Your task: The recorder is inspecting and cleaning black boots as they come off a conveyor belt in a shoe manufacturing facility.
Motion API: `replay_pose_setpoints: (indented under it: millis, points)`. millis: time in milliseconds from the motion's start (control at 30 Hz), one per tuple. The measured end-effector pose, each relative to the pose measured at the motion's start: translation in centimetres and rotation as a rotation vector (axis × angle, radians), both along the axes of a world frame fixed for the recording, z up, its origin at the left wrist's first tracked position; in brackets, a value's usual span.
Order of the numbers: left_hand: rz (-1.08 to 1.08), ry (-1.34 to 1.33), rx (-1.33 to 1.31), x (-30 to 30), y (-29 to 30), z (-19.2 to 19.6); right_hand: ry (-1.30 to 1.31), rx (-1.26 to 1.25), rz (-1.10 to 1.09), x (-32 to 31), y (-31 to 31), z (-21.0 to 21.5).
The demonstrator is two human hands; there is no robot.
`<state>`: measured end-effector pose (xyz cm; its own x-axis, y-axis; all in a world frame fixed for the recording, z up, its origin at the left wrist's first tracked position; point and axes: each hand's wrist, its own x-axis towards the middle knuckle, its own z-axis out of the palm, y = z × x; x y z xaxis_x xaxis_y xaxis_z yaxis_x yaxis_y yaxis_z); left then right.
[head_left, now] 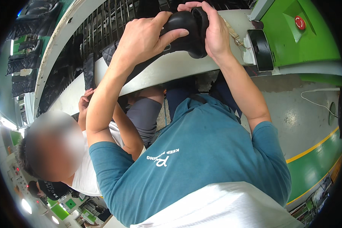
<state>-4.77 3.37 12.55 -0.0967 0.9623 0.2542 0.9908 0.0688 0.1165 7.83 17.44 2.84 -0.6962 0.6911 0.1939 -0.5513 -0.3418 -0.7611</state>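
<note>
My left hand [146,38] is closed on a black boot [180,24], its thumb lying along the smooth rounded end. Against that end sits a black rimmed piece [200,28] that looks like a sole. My right hand [216,36] grips this piece from the right, fingers curled over its far edge and palm along its side. The boot and the sole touch at least in part; how far they are joined is hidden. A darker quilted part [109,52] shows behind my left wrist; I cannot tell whether it belongs to the same boot.
A white ledge [155,78] runs under my hands, beside a conveyor of metal rollers [102,22]. Black quilted boots [24,64] stand on a rack at left. A co-worker [91,167] sits close on my left, a hand at a black strip [89,72]. At right is a green machine [311,41] with a red button [300,22].
</note>
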Motion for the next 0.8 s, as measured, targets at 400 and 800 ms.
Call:
replay_pose_setpoints:
  millis: [400,800]
  points:
    - [-0.045,0.096,0.07,1.1,-0.3,-0.3,-0.085,0.252,-0.051,1.1,-0.2,0.7]
    - [-0.001,0.137,0.073,3.5,-0.2,-0.1,-0.23,0.542,-0.2,2.4,-0.3,1.1]
